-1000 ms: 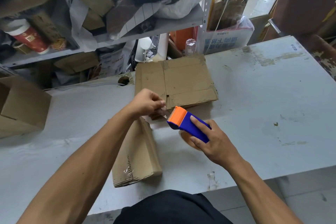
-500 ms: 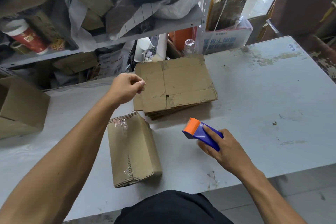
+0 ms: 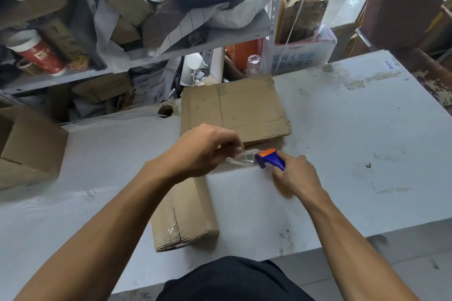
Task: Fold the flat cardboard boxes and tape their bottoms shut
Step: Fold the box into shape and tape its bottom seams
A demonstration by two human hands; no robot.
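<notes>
Head-worn view, down over table (image 3: 342, 129)

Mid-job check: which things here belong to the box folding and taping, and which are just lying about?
In the job:
- folded box
- flat box stack
- tape dispenser, gripped by right hand
- clear tape, pinched by left hand

Lying about:
- red canister on shelf
- open carton, table's left
- plastic bottle

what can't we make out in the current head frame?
- Far end of the folded box: hidden under the left forearm and left hand.
- Tape roll: hidden behind the right hand, whose grip covers most of the tape dispenser.
- Count of the flat cardboard stack: edges too thin to tell.
- Open box: cut off by the left edge.
</notes>
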